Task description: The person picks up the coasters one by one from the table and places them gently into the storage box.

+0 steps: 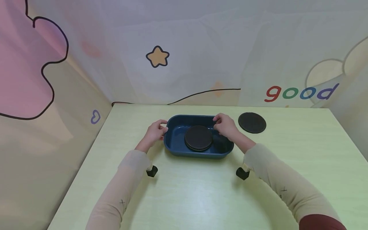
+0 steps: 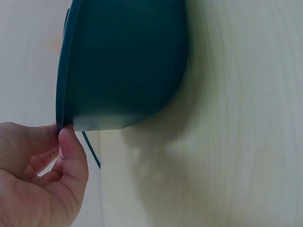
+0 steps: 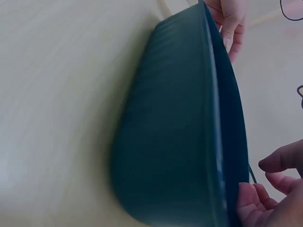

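A dark blue rectangular bin with rounded corners stands on the table. At its left end, my left hand pinches the rim between thumb and fingers; the left wrist view shows this hand up close. Inside the bin lies a small stack of round black discs, like coasters. My right hand reaches over the bin's right part, fingers loosely bent. In the right wrist view, this hand has its thumb and forefinger apart with nothing between them, the other fingertips overlapping the bin's inner side.
One more black disc lies flat on the light wooden table, behind and right of the bin. A printed cloth backdrop rises along the table's back edge, and a side panel borders the left.
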{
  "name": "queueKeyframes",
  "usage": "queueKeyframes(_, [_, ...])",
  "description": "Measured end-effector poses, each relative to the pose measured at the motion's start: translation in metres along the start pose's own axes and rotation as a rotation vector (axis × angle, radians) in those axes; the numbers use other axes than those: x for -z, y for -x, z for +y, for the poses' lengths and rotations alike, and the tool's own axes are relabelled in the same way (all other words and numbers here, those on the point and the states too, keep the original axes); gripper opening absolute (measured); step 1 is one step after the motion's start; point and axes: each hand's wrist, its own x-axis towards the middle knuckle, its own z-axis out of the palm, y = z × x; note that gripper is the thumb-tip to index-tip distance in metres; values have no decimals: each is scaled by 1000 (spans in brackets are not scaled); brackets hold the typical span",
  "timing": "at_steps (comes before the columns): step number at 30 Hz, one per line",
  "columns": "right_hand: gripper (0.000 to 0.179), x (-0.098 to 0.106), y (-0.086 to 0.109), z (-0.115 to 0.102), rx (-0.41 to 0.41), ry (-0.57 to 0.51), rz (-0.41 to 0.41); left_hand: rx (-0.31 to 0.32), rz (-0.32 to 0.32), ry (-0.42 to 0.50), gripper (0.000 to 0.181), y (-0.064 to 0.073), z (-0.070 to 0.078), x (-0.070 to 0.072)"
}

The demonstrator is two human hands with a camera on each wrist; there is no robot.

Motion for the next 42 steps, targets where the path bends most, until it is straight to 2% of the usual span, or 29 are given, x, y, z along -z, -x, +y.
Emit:
queueKeyframes(3, [25, 12, 0, 0, 72, 105, -3, -10, 3, 9, 31, 0, 0, 0])
queueKeyframes(7, [25, 31, -1, 3, 112, 228, 9, -3, -1, 7, 32, 1, 1, 1])
queueKeyframes(9, [26, 41, -3, 7, 106, 251, 4, 10, -7, 2, 33, 1, 2, 0])
queueKeyframes(15, [31, 68, -12, 26, 112, 286, -41, -2, -23, 21, 35, 3, 0, 1])
queueKeyframes(22, [42, 87, -21, 55, 144, 348, -47, -5, -16, 10, 34, 1, -2, 1])
queueKeyframes(34, [68, 98, -29, 102, 84, 406, -73, -4, -17, 12, 35, 1, -1, 1])
queueKeyframes(42, [84, 103, -32, 123, 0, 450, -95, -5, -13, 12, 35, 1, 0, 1])
